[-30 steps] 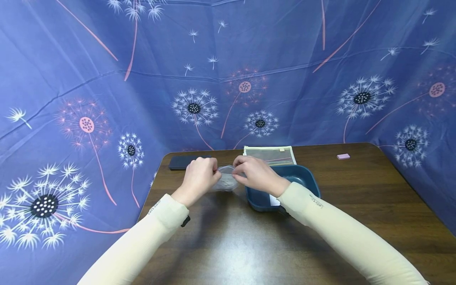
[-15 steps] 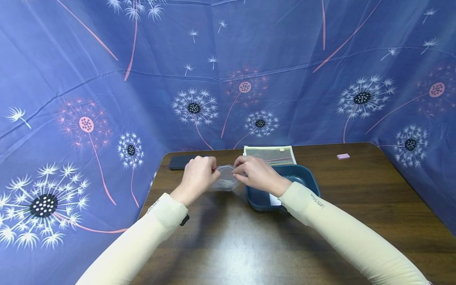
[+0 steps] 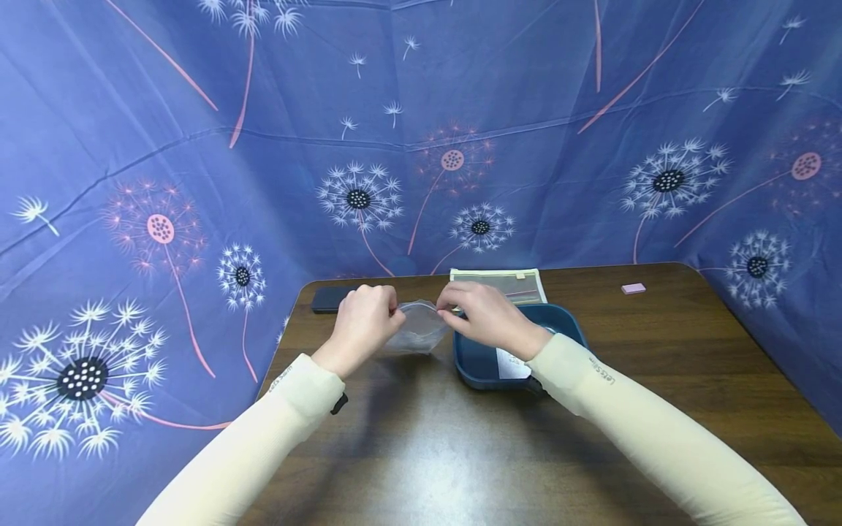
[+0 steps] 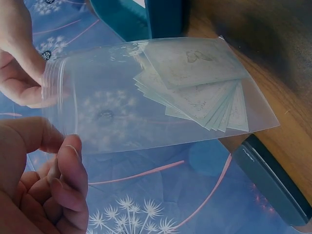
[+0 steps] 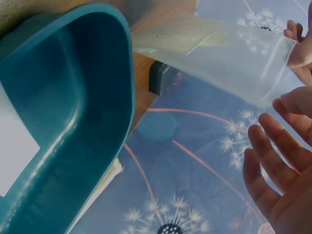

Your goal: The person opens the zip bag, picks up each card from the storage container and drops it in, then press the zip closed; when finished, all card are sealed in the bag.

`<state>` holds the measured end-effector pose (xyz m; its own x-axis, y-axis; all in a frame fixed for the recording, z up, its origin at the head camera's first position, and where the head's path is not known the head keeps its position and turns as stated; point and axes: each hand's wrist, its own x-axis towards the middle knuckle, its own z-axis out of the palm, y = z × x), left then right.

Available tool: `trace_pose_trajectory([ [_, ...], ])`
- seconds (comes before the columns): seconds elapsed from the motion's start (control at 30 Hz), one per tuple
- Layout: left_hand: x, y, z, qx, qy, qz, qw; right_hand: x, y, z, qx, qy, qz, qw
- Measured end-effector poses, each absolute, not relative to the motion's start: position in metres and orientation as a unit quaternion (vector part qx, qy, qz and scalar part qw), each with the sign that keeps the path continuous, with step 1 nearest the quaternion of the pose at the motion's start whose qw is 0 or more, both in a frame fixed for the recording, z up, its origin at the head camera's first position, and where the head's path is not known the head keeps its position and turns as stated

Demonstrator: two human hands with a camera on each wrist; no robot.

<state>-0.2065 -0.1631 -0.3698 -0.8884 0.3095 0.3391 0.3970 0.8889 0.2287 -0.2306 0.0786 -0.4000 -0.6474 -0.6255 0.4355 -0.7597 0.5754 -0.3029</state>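
A clear plastic zip bag (image 3: 419, 329) hangs above the table, stretched between both hands. Several pale paper pieces (image 4: 200, 92) with faint drawings lie fanned out in its lower part, best seen in the left wrist view. My left hand (image 3: 363, 321) pinches one side of the bag's ridged zip edge between thumb and finger. At the opposite side of that edge, my right hand (image 3: 490, 314) pinches with thumb and forefinger. Its other fingers (image 5: 268, 151) are spread, holding nothing, in the right wrist view.
A dark teal tub (image 3: 483, 380) with a white paper (image 3: 511, 365) inside stands below my right hand. Behind it lies a cream-edged zip pouch (image 3: 496, 275). A dark case (image 3: 329, 299) is at the back left, a pink block (image 3: 634, 288) at the back right.
My right hand has shifted slightly to the right, and the bag's top edge is now drawn wider between the hands. The left hand has barely moved.
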Motion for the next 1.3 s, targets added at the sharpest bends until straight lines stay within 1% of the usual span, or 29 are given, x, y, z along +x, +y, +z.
trace_pose_trajectory([
  [0.27,-0.206,-0.161,-0.369,-0.181,-0.962,-0.149,0.14,-0.239,0.105,-0.403,0.364,-0.893,0.223,0.143],
  [0.83,-0.205,-0.158,-0.371,-0.187,-0.959,-0.158,0.143,-0.259,0.156,-0.439,0.296,-0.935,0.173,0.092],
  [0.97,-0.204,-0.157,-0.371,-0.187,-0.959,-0.161,0.143,-0.262,0.166,-0.451,0.281,-0.945,0.155,0.061],
  [1.3,-0.203,-0.157,-0.372,-0.187,-0.959,-0.162,0.135,-0.264,0.185,-0.479,0.254,-0.963,0.083,-0.039],
])
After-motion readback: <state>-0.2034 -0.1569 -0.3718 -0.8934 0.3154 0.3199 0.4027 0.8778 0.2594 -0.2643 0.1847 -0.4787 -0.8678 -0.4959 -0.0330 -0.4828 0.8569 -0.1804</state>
